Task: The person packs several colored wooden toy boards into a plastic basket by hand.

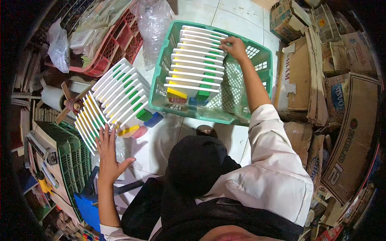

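My left hand (pixel 106 154) lies with fingers stretched out and thumb spread, its fingertips at the edge of a leaning stack of thin white boards (pixel 88 122) with yellow and green pieces between them. Beside it is a second row of white boards (pixel 120 90) with green, blue, yellow and pink blocks at its near end. A similar row of white boards (pixel 197 68) fills the left side of a green plastic basket (pixel 159 76). Over that basket, my right hand (pixel 234 47) has its fingers curled in a pinch at the right edge of one of the boards.
A red crate (pixel 120 42) with plastic-wrapped items stands at the upper left, beside clear plastic wrap (pixel 150 32). A dark green crate (pixel 74 164) is at the lower left. Cardboard boxes (pixel 297 76) line the right. A blue stool-like object (pixel 88 207) sits near my left forearm.
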The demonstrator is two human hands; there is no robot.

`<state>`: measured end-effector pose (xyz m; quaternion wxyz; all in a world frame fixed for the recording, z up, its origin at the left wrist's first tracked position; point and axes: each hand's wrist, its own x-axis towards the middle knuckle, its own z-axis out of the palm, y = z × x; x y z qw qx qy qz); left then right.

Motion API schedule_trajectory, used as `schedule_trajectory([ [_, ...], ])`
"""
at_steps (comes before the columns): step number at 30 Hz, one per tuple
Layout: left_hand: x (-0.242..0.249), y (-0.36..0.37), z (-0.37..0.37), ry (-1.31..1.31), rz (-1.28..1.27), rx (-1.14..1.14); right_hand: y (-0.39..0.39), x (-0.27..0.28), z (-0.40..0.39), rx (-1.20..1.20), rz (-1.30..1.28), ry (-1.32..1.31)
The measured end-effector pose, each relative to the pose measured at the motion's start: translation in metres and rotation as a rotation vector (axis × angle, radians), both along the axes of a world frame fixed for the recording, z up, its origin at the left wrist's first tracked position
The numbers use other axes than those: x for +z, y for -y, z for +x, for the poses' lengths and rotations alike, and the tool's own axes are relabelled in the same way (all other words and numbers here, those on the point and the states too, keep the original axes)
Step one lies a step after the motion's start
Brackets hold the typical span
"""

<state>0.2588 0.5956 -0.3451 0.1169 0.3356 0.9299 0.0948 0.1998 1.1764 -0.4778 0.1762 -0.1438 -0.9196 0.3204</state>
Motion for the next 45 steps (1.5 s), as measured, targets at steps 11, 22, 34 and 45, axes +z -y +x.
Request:
schedule_trajectory([
  [11,-0.036,0.016,-0.016,-0.053,-0.097,0.037,0.03,0.001,0.011,0.128,-0.016,-0.016],
  [22,-0.081,0.083,-0.013,-0.075,-0.064,0.256,0.064,0.015,0.028,0.126,0.076,0.063],
  [34,-0.095,0.108,-0.015,-0.18,-0.051,0.314,0.085,0.013,0.049,0.176,0.172,0.003],
  [45,-0.092,0.107,-0.013,-0.191,-0.072,0.327,0.117,0.01,0.072,0.215,0.127,0.012],
])
